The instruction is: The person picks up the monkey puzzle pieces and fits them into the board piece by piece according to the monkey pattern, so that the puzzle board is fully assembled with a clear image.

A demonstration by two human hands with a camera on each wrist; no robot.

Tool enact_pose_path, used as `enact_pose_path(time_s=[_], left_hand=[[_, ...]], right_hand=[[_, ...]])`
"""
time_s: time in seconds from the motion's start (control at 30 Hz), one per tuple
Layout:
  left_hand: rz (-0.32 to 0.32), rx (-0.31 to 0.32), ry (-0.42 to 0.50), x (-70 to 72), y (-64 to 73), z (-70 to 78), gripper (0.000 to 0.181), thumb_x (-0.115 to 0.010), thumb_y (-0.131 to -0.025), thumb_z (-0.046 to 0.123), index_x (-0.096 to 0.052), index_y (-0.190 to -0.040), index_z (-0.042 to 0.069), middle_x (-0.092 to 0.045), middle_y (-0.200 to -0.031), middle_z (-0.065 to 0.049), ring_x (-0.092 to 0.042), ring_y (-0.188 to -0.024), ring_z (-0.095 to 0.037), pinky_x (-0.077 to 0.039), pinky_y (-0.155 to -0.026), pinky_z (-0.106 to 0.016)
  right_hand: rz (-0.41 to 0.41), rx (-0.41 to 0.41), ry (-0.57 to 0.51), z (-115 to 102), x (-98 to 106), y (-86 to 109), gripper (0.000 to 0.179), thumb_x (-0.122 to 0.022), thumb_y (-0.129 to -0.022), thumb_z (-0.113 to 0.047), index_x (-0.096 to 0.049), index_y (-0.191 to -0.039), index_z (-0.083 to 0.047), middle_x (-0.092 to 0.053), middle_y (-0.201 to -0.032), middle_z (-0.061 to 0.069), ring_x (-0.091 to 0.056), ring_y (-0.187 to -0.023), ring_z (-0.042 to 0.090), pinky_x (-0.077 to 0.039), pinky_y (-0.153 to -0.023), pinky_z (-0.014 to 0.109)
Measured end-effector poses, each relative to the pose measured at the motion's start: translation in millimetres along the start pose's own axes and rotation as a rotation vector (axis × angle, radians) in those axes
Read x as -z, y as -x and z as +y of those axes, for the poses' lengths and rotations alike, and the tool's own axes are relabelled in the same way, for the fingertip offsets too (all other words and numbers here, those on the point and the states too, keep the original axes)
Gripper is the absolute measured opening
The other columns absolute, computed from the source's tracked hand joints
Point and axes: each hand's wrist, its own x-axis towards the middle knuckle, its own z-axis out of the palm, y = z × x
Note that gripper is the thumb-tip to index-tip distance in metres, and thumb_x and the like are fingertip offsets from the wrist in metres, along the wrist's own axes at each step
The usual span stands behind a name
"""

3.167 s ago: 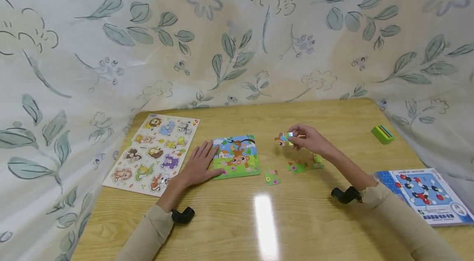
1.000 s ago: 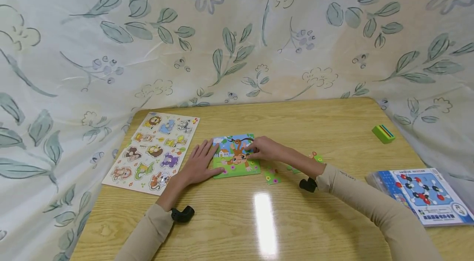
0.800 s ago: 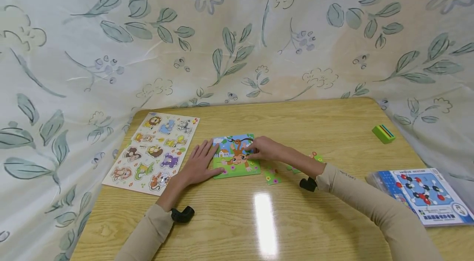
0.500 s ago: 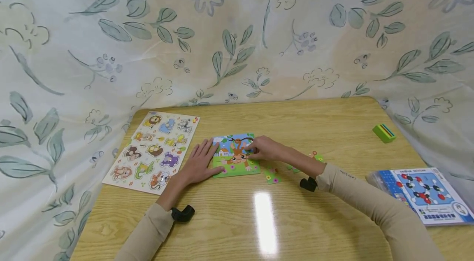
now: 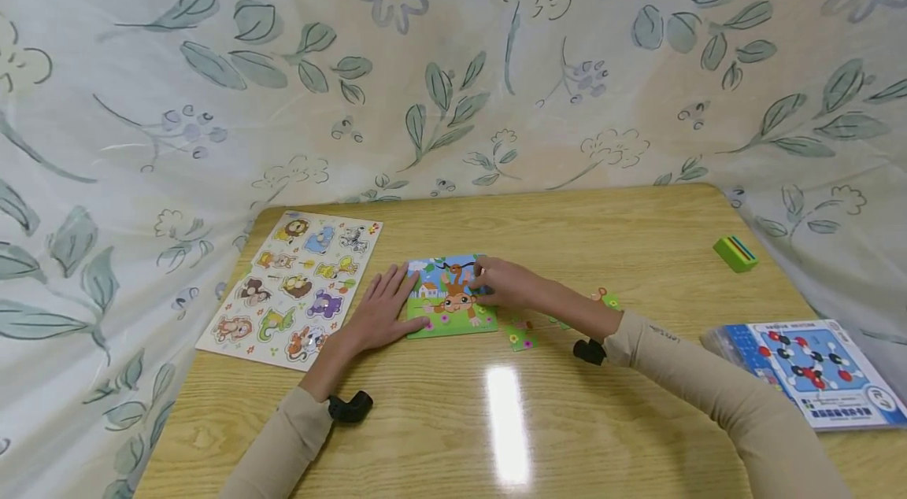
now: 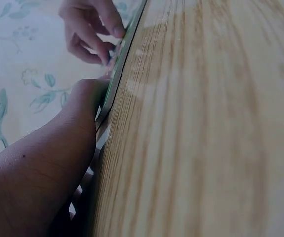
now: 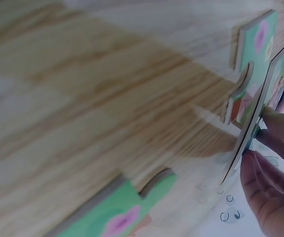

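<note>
A square puzzle board with a hanging monkey picture lies mid-table. My left hand rests flat along its left side, fingers straight, thumb over the lower left corner. At the board's right side, my right hand has its thumb and fingers curled together, pinching a puzzle piece against the picture; the fingers mostly hide this piece. In the right wrist view, its thumb and fingertips are right at the board's edge. Loose green puzzle pieces lie to the right: one with flowers close to the board, another partly behind the right forearm.
A white animal puzzle board lies at the left, beside the left hand. Toward the right edge are a small green block with coloured stripes and a blue-and-white packet with a molecule picture. A floral cloth hangs behind the wooden table.
The right hand has carried a monkey-face puzzle piece leftward from above the table to the board's right side. During the last second its fingers shift only slightly. The left hand stays put.
</note>
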Motion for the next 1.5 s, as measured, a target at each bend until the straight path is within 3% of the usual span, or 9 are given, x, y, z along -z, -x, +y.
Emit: enact_pose_path(time_s=[0.17,0.5,0.63,0.93,1.27,1.5], left_hand=[[-0.001,0.001,0.006,-0.4,-0.2,-0.4,0.090,-0.054,-0.091,0.060,-0.013,-0.158,0.016,-0.006,-0.165,-0.010,-0.005,-0.153,-0.032,-0.007,-0.122,-0.056],[-0.005,-0.002,-0.007,0.4,0.1,1.0,0.090,-0.054,-0.091,0.061,-0.014,-0.158,0.015,-0.006,-0.165,-0.011,-0.006,-0.153,-0.032,-0.009,-0.122,-0.056],[-0.016,0.001,-0.013,1.2,-0.1,1.6,0.090,-0.053,-0.091,0.061,-0.013,-0.158,0.015,-0.005,-0.165,-0.011,-0.006,-0.153,-0.032,-0.009,-0.122,-0.056],[-0.014,0.008,-0.009,4.1,-0.9,3.3,0.089,-0.052,-0.091,0.062,-0.014,-0.158,0.016,-0.005,-0.165,-0.011,-0.005,-0.153,-0.032,-0.009,-0.122,-0.057],[-0.020,0.000,-0.004,4.1,-1.2,3.3,0.090,-0.054,-0.091,0.060,-0.012,-0.158,0.016,-0.005,-0.165,-0.011,-0.004,-0.153,-0.032,-0.008,-0.122,-0.056],[-0.019,0.005,-0.005,2.4,-0.8,1.9,0.090,-0.054,-0.091,0.060,-0.013,-0.158,0.016,-0.005,-0.165,-0.011,-0.005,-0.153,-0.032,-0.008,-0.122,-0.056]], right_hand=[[0.004,0.058,0.087,2.1,-2.4,-0.2,0.025,-0.071,-0.089,-0.022,-0.073,-0.110,-0.009,-0.062,-0.110,0.009,-0.061,-0.099,0.023,-0.054,-0.080,0.031],[0.103,0.257,0.168,7.0,-5.2,0.7,0.027,-0.070,-0.090,-0.016,-0.072,-0.116,-0.010,-0.062,-0.096,0.007,-0.058,-0.085,0.018,-0.052,-0.073,0.025],[0.092,0.260,0.195,5.9,-2.9,1.3,0.026,-0.069,-0.090,-0.018,-0.072,-0.116,-0.012,-0.062,-0.099,0.007,-0.060,-0.087,0.019,-0.053,-0.074,0.026],[-0.037,0.232,0.199,5.2,9.7,6.4,0.027,-0.065,-0.094,-0.020,-0.069,-0.120,-0.015,-0.064,-0.115,0.009,-0.063,-0.096,0.022,-0.055,-0.076,0.030],[-0.123,0.199,0.201,2.6,12.6,12.9,0.037,-0.063,-0.095,-0.027,-0.064,-0.130,-0.015,-0.060,-0.126,0.009,-0.060,-0.109,0.023,-0.055,-0.084,0.033],[-0.175,0.174,0.229,-3.3,11.8,18.1,0.047,-0.061,-0.096,-0.031,-0.055,-0.139,-0.012,-0.054,-0.133,0.011,-0.056,-0.113,0.023,-0.055,-0.077,0.030]])
